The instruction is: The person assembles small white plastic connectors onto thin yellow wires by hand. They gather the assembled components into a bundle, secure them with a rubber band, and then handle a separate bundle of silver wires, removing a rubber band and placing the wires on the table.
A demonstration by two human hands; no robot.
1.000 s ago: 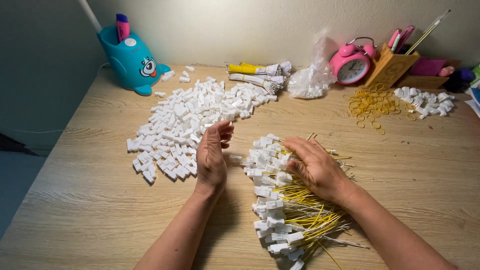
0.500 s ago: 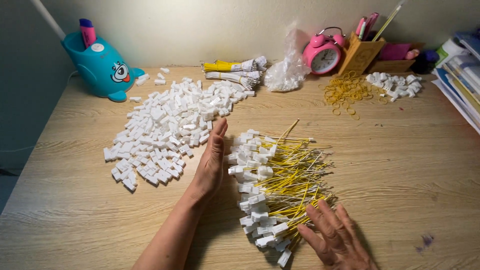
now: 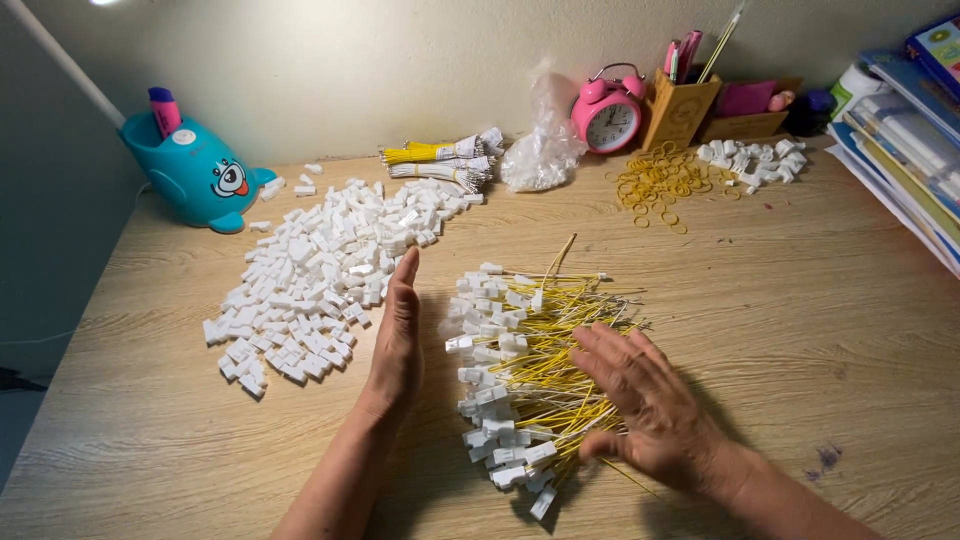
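A person's two bare hands square up a heap of yellow wires (image 3: 545, 360) tipped with white plugs, lying on a wooden desk (image 3: 780, 330). The left hand (image 3: 397, 340) stands on edge, flat and released, just left of the heap, its palm facing the plug ends without clearly touching them. The right hand (image 3: 650, 400) lies spread and released on the wire tails at the heap's right side, pressing down and grasping nothing. The heap sits in front of the person, right of a much larger pile of loose white plugs (image 3: 320, 270).

Judged from this, the tidying goes best if the left palm stays upright as a stop while the right hand nudges the tails toward it, gently, so the thin wires do not cross or spring loose.

By count: one wire heap, far too many strands to number; one big plug pile and one small plug pile (image 3: 755, 160) far right of it; two bound wire bundles (image 3: 440, 162) behind the heap; one clear bag (image 3: 545, 150); one pink clock (image 3: 608, 112); one scatter of yellow bands (image 3: 660, 185); one blue holder (image 3: 195, 165) at far left
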